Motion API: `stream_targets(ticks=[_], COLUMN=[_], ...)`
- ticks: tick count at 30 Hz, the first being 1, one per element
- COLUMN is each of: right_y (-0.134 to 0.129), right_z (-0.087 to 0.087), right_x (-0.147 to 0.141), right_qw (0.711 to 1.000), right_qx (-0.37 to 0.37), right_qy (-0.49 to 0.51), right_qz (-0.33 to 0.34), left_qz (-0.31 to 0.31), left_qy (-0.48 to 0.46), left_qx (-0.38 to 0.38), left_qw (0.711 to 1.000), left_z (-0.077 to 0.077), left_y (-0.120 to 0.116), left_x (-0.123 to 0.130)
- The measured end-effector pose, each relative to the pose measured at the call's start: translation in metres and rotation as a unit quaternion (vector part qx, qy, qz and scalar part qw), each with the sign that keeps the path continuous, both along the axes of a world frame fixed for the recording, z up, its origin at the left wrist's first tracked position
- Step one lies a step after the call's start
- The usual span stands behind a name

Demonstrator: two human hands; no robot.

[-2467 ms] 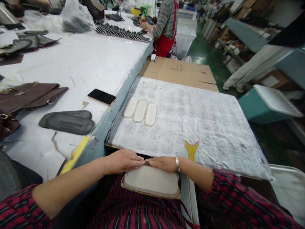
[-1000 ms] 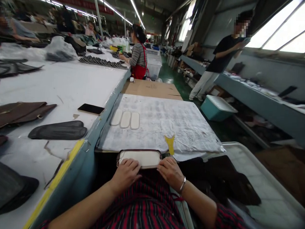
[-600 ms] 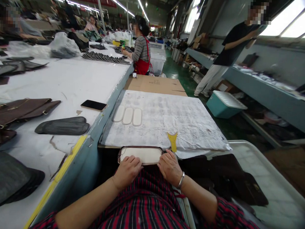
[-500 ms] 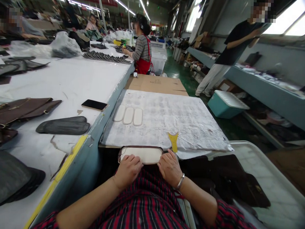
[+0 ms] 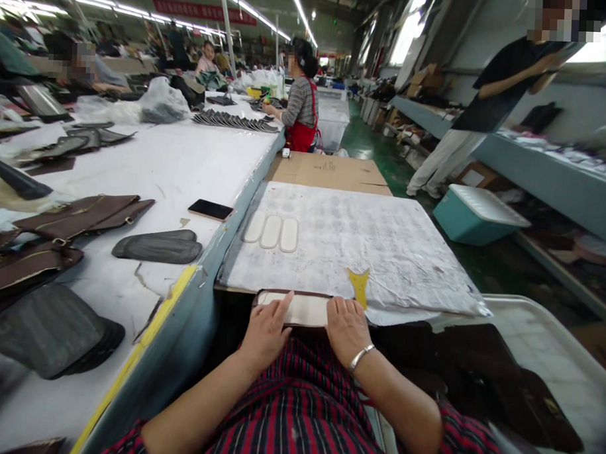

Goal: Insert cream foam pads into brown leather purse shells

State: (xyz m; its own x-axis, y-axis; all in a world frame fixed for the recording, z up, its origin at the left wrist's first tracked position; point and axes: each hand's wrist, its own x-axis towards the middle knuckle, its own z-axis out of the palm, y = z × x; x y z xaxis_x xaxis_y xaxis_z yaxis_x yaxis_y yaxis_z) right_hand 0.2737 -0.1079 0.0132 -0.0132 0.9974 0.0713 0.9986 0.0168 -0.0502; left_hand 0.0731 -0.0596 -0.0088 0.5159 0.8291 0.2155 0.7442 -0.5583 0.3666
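Note:
A long cream panel with rounded ends (image 5: 307, 311), edged in dark brown material, lies across my lap at the front edge of the work board. My left hand (image 5: 268, 326) rests over its left part, fingers stretched flat on the surface and thumb apart. Around its right end my right hand (image 5: 348, 329) is closed, fingers on top and thumb out of sight. Just beyond the right hand is a yellow forked piece (image 5: 359, 286) on the white-covered board (image 5: 342, 235). Three cream rounded pieces (image 5: 270, 232) lie side by side farther back on that board.
Left, a white table (image 5: 171, 163) holds a phone (image 5: 211, 209), dark grey pieces (image 5: 158, 246) and brown bag parts (image 5: 84, 218). Dark brown pieces (image 5: 481, 372) lie in a pale tray (image 5: 542, 328) at right. A co-worker in a red apron (image 5: 304, 131) is ahead; another person (image 5: 491, 101) stands right.
My left hand has shifted from gripping the panel's near edge to lying over its left part, index finger extended. My right hand's fingers reach farther over the right end. The view has turned left.

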Motion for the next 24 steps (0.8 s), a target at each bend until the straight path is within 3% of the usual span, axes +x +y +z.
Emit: stream_targets(ticks=[3,6,11,18,24], right_y=[0.008,0.025,0.064,0.104,0.115], right_z=[-0.003,-0.011,-0.024,-0.030,-0.028], right_x=[0.011,0.011,-0.012,-0.036,-0.058], right_qw=[0.995,0.979,0.960,0.936,0.931], right_qx=[-0.039,-0.102,-0.208,-0.266,-0.264], right_qy=[0.061,0.112,0.110,0.104,0.103], right_qz=[0.067,0.135,0.151,0.208,0.230], left_qz=[0.056,0.069,0.082,0.070,0.066], left_qy=[-0.093,-0.163,-0.290,-0.388,-0.464], left_qx=[-0.028,-0.135,-0.276,-0.328,-0.334], left_qw=[0.994,0.975,0.913,0.859,0.818], left_z=[-0.011,-0.029,-0.048,-0.049,-0.055], left_y=[0.006,0.011,0.011,0.012,0.008], left_x=[-0.037,-0.058,-0.047,-0.042,-0.039])
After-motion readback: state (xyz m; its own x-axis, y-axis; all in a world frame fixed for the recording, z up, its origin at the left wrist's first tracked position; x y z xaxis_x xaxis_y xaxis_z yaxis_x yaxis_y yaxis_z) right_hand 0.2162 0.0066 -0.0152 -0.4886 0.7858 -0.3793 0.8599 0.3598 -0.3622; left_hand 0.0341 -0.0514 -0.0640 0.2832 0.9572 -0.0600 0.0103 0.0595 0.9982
